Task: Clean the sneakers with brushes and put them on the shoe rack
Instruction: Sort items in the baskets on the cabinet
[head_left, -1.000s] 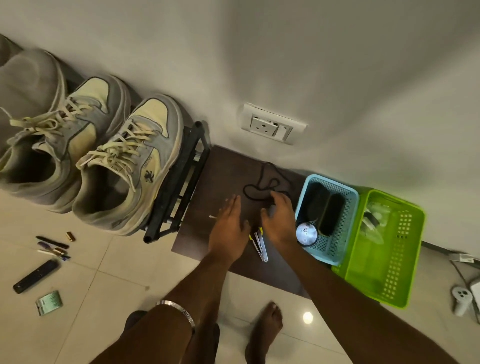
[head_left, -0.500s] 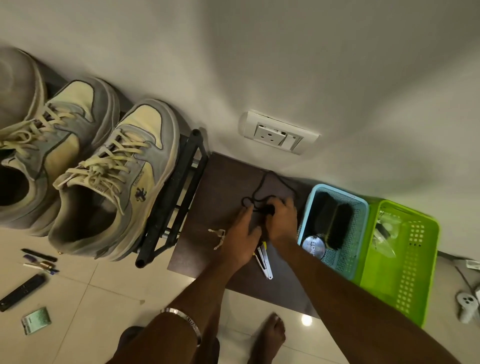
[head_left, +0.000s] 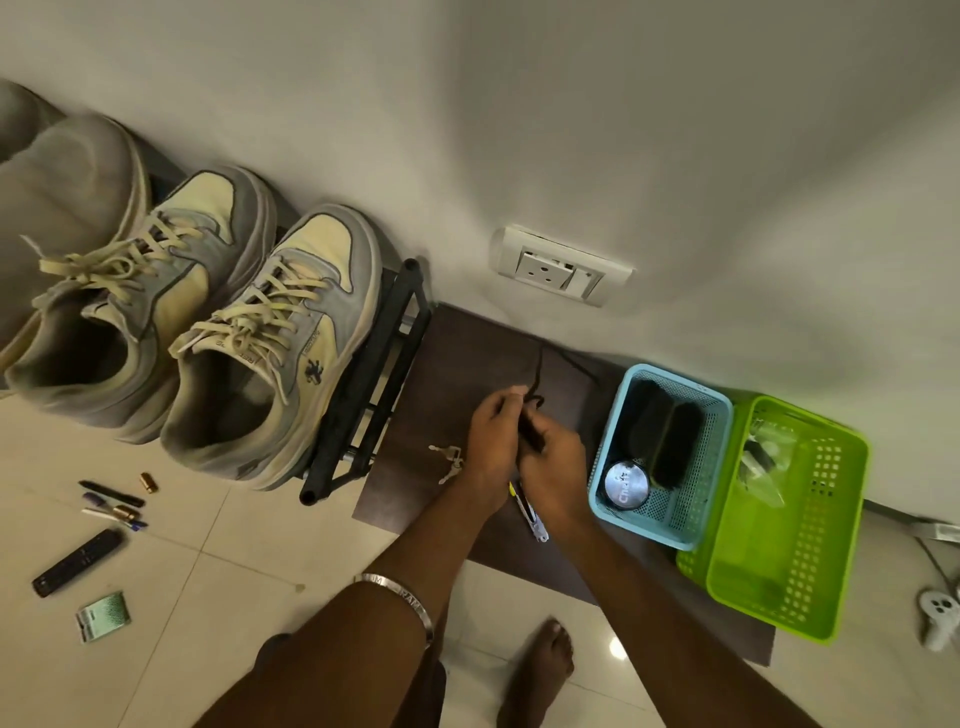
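Both hands pinch a black cord over a brown mat, centre frame.

The left hand (head_left: 491, 441) and right hand (head_left: 553, 462) meet with fingers curled round the cord (head_left: 535, 387), which trails up toward the wall. Keys (head_left: 448, 462) lie just left of the hands on the mat (head_left: 457, 353). Right of them, a blue basket (head_left: 670, 530) holds two brushes (head_left: 660, 431) and a tin (head_left: 627, 484). At left, two sneakers (head_left: 270, 343) sit on the black rack (head_left: 363, 384).

Single head-worn wide view, looking steeply down, near, wall (head_left: 675, 130) ahead
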